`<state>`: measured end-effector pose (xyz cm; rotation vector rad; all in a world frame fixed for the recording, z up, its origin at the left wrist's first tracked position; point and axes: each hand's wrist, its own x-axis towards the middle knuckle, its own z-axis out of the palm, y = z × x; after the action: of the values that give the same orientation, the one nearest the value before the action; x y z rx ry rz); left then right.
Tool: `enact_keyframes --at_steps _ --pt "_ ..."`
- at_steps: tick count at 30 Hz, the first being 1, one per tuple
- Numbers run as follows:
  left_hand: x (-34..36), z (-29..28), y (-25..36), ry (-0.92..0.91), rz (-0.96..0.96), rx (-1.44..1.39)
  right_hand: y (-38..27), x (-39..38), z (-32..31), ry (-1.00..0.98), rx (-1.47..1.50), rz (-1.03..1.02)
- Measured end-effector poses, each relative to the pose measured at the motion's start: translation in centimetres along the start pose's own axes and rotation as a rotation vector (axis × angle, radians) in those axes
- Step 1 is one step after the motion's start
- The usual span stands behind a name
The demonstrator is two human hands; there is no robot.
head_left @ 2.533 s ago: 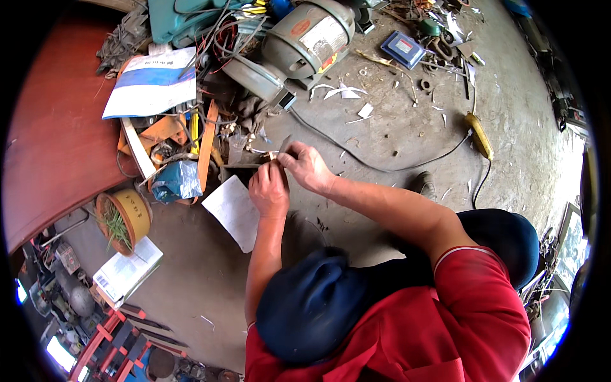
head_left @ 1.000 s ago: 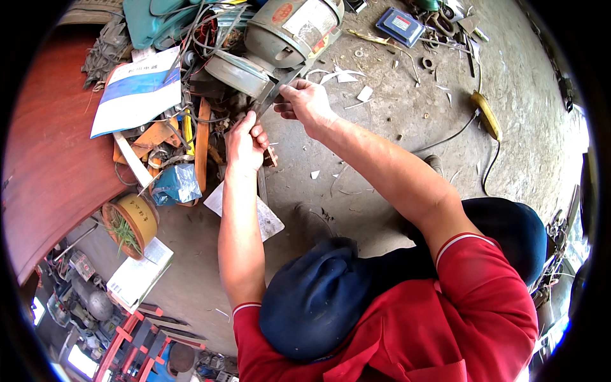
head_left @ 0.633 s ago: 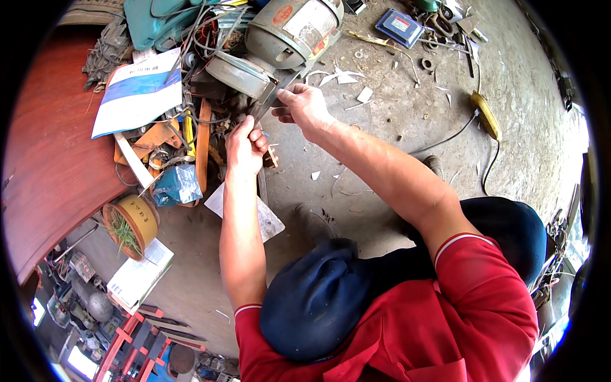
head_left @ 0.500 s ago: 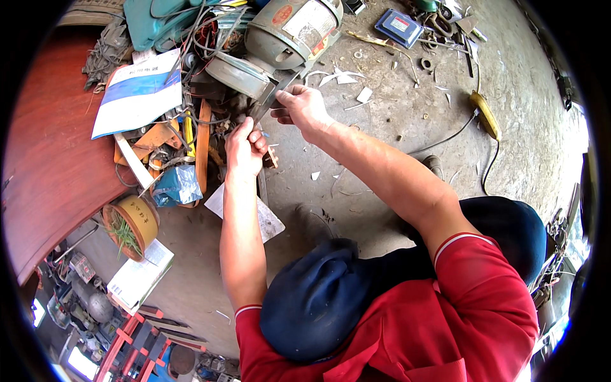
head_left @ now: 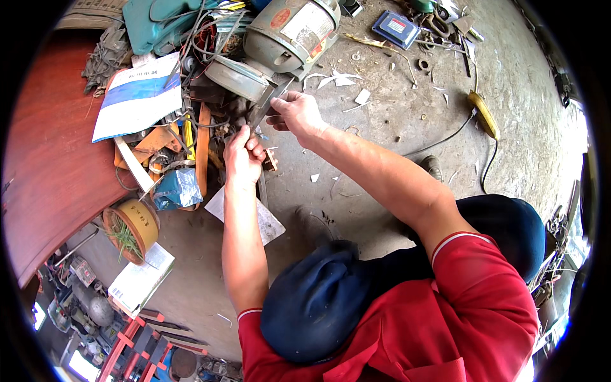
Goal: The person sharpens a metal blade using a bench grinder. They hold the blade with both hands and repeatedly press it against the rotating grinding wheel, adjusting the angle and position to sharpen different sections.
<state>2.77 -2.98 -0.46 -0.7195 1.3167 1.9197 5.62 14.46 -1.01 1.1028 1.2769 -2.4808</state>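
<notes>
My left hand (head_left: 243, 156) grips the near end of a flat grey metal blade (head_left: 258, 114), with the thumb along it. Farther up, my right hand (head_left: 298, 116) pinches the blade between thumb and fingers. The blade slants away to the right, beside the round wheel housing (head_left: 237, 77) of a grey-green bench grinder (head_left: 272, 39). Whether its edge touches the wheel cannot be made out, because the housing and my hands hide that spot.
Left of the grinder lie tangled wires, tools and a blue-white sheet (head_left: 140, 95) beside a reddish-brown board (head_left: 51, 146). A potted plant (head_left: 135, 229) stands near my left. On the floor are a blue box (head_left: 396, 28), a corded yellow tool (head_left: 485, 116) and paper scraps.
Both hands have shifted slightly toward me, and the blade with them. My grip on it looks the same, and the grinder stays in place.
</notes>
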Motion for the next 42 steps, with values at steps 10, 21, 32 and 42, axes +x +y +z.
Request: enact_keyframes --at_steps 10,21,32,42 --pt "-0.9 -0.5 -0.5 -0.002 0.011 -0.023 0.1 -0.5 0.6 0.006 -0.024 0.009" --pt "-1.8 -0.5 -1.2 0.026 0.009 -0.053 0.1 -0.7 0.9 0.008 -0.075 -0.015" --pt "-2.4 -0.7 -1.5 0.022 -0.009 -0.092 0.6 -1.0 1.4 0.007 -0.116 -0.047" --pt "-2.6 -1.4 -2.0 0.027 -0.012 -0.127 1.1 -1.0 1.7 0.008 -0.15 -0.076"
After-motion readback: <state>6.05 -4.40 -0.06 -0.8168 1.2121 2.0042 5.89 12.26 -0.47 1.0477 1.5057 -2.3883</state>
